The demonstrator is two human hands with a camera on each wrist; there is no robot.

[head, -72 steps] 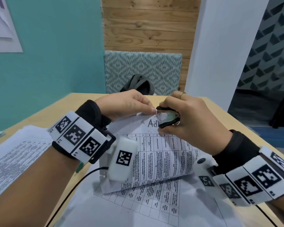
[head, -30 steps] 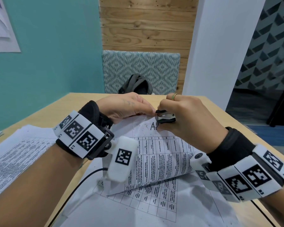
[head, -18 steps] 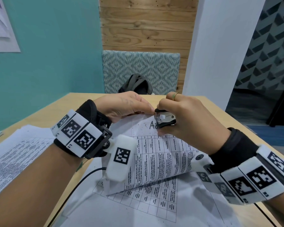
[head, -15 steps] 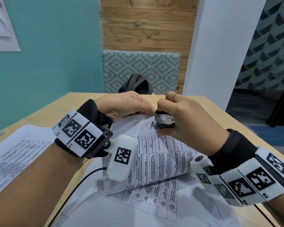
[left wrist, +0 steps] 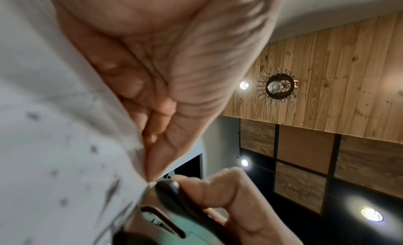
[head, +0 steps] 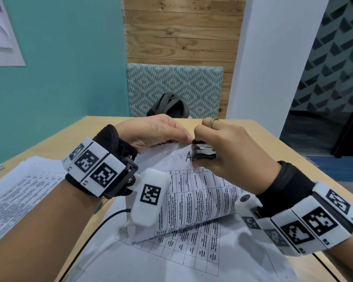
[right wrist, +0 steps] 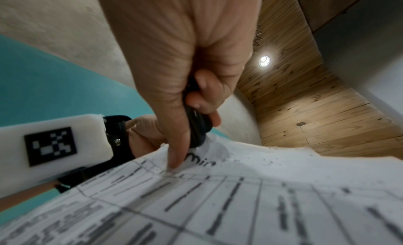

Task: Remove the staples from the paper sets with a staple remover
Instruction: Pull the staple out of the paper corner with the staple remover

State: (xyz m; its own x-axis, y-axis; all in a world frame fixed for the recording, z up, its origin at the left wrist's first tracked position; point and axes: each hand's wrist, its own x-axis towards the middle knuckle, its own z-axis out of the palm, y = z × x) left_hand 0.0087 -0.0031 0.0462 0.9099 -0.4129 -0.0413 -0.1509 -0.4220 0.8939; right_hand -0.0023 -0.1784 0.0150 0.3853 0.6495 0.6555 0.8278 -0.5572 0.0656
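Observation:
A stapled paper set (head: 200, 198) printed with a table is lifted and curled above the wooden table (head: 263, 139). My left hand (head: 157, 133) pinches its top corner between thumb and fingers, and the same pinch on the paper set (left wrist: 54, 128) fills the left wrist view. My right hand (head: 228, 151) squeezes a black and metal staple remover (head: 204, 152) right beside the left fingertips. In the right wrist view the staple remover (right wrist: 196, 126) meets the paper set (right wrist: 240, 188) at the sheet's top edge. The staple itself is hidden.
More printed sheets (head: 18, 192) lie at the left of the table, and another table sheet (head: 181, 251) lies under the lifted set. A black cable (head: 94, 233) runs along the near left. A patterned chair (head: 174, 88) with a dark bag (head: 169, 106) stands behind the table.
The right hand has turned the staple remover and squeezed it closer together at the paper's top corner. The left hand keeps its pinch with little movement.

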